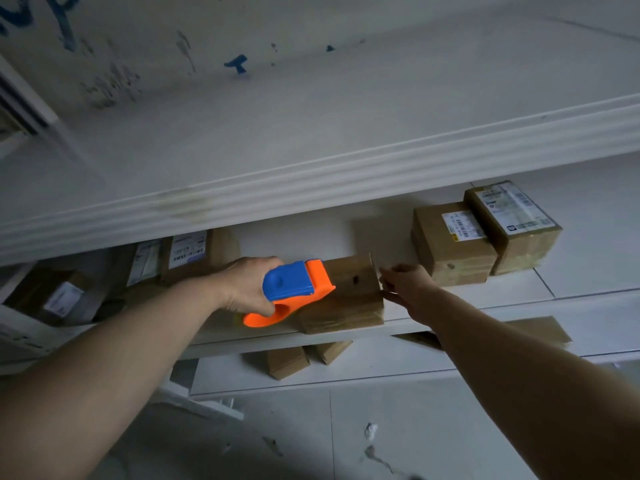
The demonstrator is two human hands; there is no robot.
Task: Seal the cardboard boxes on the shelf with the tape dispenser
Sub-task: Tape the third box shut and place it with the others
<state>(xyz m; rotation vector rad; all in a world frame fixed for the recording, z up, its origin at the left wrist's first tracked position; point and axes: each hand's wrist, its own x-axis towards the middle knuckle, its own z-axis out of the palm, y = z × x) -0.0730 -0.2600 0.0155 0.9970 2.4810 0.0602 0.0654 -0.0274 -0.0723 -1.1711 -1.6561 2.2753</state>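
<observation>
Left hand (242,284), tape dispenser (296,284) nose rightward on box (356,289)

The left hand's (249,285) fingers are largely hidden behind the dispenser (294,292), which also covers the near left corner of the box (353,292); whether the right hand's (405,282) fingertips pinch the box's raised edge or merely touch it cannot be told. The upper shelf (311,181) cuts off the tops of the left boxes (194,258), which are dim and blurred, and the labels (462,225) are too small to read. Both forearms run out of the frame, the shelf board (554,282) hides the upper parts of the lower boxes (287,362), and the blue writing (65,19) is cut off at the top left corner.
</observation>
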